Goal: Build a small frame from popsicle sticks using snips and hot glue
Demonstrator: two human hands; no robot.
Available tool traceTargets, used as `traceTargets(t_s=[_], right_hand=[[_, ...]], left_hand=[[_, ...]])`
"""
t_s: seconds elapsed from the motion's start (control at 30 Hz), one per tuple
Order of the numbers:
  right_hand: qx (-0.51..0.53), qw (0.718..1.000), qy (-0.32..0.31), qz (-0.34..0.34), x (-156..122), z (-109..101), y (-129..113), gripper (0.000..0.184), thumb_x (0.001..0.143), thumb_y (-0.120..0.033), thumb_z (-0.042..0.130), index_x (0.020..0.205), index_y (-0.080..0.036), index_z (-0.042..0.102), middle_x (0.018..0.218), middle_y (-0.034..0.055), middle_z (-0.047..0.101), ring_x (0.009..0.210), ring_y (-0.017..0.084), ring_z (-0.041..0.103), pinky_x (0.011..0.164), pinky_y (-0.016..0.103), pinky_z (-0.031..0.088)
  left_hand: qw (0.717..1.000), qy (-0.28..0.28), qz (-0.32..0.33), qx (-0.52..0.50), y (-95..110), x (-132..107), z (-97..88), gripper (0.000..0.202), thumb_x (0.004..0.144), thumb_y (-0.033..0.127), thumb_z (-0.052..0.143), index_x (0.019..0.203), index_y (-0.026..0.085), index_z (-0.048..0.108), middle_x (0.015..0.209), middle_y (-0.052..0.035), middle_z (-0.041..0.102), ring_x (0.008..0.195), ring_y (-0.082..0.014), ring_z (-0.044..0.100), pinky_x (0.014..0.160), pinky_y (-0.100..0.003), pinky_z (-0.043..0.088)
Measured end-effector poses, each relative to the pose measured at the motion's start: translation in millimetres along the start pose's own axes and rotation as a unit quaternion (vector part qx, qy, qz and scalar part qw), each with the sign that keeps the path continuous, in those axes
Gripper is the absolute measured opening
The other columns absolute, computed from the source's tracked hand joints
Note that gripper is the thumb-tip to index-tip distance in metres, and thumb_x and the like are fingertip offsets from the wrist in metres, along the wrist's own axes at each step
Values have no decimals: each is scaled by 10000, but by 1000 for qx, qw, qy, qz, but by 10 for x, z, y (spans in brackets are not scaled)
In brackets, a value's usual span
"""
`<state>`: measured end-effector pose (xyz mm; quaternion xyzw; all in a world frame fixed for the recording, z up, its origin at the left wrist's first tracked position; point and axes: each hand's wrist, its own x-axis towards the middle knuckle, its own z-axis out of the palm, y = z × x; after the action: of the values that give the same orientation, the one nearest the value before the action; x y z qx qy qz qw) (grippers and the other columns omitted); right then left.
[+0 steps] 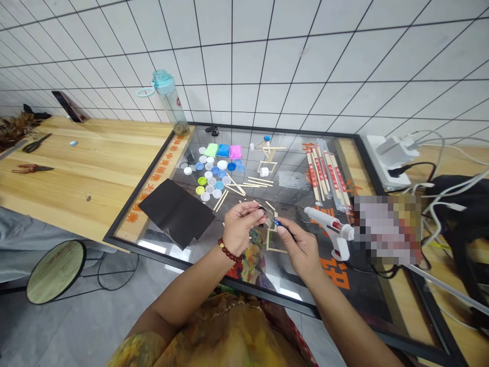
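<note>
Over the front of the glass table, my left hand point(244, 219) pinches a small black piece point(262, 209), which looks like paper, between thumb and fingers. My right hand point(300, 247) is closed round a blue-handled tool point(277, 222). Its thin metal end reaches to the black piece; its exact kind is too small to tell. Left of my hands lies a black sheet point(178, 211) with a notch in its near edge. Beneath my hands, a square frame of thin sticks point(275, 250) is partly covered by my right hand. Loose wooden sticks point(260, 182) lie beyond my fingers.
A white glue gun point(330, 232) rests on the right, near wrapped chopsticks point(324, 173) and a white power strip point(385, 165) with cables. Several bottle caps point(222, 164) and coloured packets point(223, 150) lie behind. A small stick structure point(268, 155) and a water bottle point(171, 104) stand farther back.
</note>
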<state>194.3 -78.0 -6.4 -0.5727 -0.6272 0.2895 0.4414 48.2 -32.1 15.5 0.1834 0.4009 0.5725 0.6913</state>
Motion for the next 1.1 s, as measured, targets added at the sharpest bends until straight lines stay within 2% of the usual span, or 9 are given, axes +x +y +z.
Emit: traceTargets(t_s=[0.23, 0.43, 0.57, 0.73, 0.8, 0.87, 1.0, 1.03, 1.1], right_hand=[[-5, 1000, 11, -2, 9, 18, 3, 310, 903, -389, 521, 1045, -172, 690, 857, 39, 750, 735, 178, 694, 642, 253, 522], [-19, 999, 16, -30, 1, 7, 23, 287, 913, -360, 509, 1056, -173, 675, 825, 35, 740, 732, 175, 688, 656, 253, 514], [-35, 998, 6, -45, -2, 0, 29, 280, 922, -353, 496, 1080, -177, 644, 849, 39, 726, 764, 176, 684, 681, 259, 503], [-47, 998, -9, -37, 10, -25, -32, 297, 967, -367, 374, 1017, -180, 599, 760, 29, 661, 678, 161, 635, 632, 264, 471], [-50, 998, -15, -44, 16, -22, -57, 308, 977, -359, 325, 1007, -177, 572, 796, 45, 658, 691, 162, 632, 656, 274, 477], [-70, 997, -11, -43, 21, -4, -67, 297, 978, -351, 316, 1071, -170, 532, 842, 60, 665, 712, 168, 640, 671, 282, 484], [-105, 992, 9, -65, 19, 40, -32, 340, 957, -383, 388, 1222, -183, 460, 1046, 96, 677, 852, 190, 673, 706, 289, 501], [-111, 991, 14, -75, 17, 46, -19, 333, 950, -391, 411, 1208, -190, 470, 1043, 90, 682, 846, 188, 677, 699, 283, 500], [-126, 988, 28, -86, 16, 48, -9, 269, 947, -393, 423, 1109, -195, 506, 887, 50, 693, 714, 172, 671, 625, 263, 484]], left_hand=[[1000, 0, 1, 2, -15, 9, -3, 369, 480, 211, 885, 785, 129, 695, 653, 1, 668, 591, -109, 653, 639, -244, 543], [1000, -3, 0, 1, -16, 4, 0, 393, 471, 218, 889, 799, 122, 694, 668, -7, 672, 592, -110, 653, 634, -242, 541], [1000, -23, -16, 4, -9, 1, -2, 398, 488, 230, 883, 829, 124, 708, 658, 2, 664, 581, -95, 641, 611, -218, 534], [999, -31, -21, 14, 10, 8, -9, 319, 521, 249, 869, 755, 125, 691, 660, -17, 672, 611, -118, 656, 593, -213, 521], [999, -29, -16, 16, 21, 16, -17, 300, 538, 245, 860, 760, 126, 698, 662, -15, 667, 613, -110, 647, 589, -208, 514], [999, -33, -16, 24, 28, 20, -27, 286, 562, 242, 847, 784, 121, 713, 659, -18, 660, 617, -103, 638, 598, -208, 513], [999, -43, -16, 22, 21, 8, -44, 307, 582, 248, 841, 834, 122, 719, 672, -21, 655, 620, -104, 629, 612, -222, 516], [999, -45, -17, 17, 16, 5, -45, 321, 578, 248, 845, 845, 124, 717, 680, -21, 657, 616, -104, 628, 614, -226, 516], [998, -52, -19, 8, 14, 12, -37, 319, 574, 244, 849, 835, 124, 710, 686, -18, 656, 611, -100, 627, 616, -225, 517]])
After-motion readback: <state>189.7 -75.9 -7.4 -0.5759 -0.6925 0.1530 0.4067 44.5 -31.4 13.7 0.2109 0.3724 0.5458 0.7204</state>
